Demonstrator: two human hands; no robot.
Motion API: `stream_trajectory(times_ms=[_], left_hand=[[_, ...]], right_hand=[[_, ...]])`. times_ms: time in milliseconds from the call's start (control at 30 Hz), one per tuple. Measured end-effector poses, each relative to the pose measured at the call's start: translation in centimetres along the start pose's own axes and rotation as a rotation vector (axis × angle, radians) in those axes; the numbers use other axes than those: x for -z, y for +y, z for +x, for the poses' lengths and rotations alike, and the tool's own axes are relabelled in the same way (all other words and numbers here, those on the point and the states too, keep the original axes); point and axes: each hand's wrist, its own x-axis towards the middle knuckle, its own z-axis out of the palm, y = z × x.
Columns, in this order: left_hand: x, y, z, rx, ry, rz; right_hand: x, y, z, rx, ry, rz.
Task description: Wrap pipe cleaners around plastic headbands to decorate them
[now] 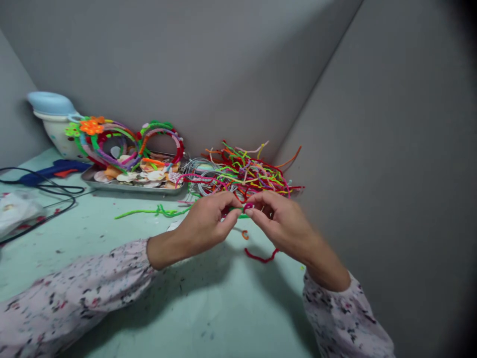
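Note:
Both hands meet above the middle of the table, thumbs and forefingers pinched close together. Between the fingertips of my right hand (281, 223) is a small curl of magenta pipe cleaner (249, 205). My left hand (208, 216) pinches a green pipe cleaner (237, 210) right beside it; the fingers hide most of both pieces, so I cannot see how they join. Below the hands lie a small orange curl of pipe cleaner (245, 234) and a bent red pipe cleaner (261, 257). Left of them rests a light green pipe cleaner (139, 213).
A loose heap of coloured pipe cleaners (249, 171) lies behind the hands. To its left, a metal tray (134, 188) holds shells and decorated headbands (108, 144). Farther left are a blue glue gun (48, 174), a black cable (70, 191), a plastic bag (17, 214) and a blue-lidded bin (55, 122).

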Motion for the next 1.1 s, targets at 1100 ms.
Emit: stream_trajectory(times_ms=[1100], left_hand=[[1.7,-0.5,1.0,0.209,-0.392,-0.506]], right_hand=[[2.4,1.8,-0.1,0.135,-0.184,0.303]])
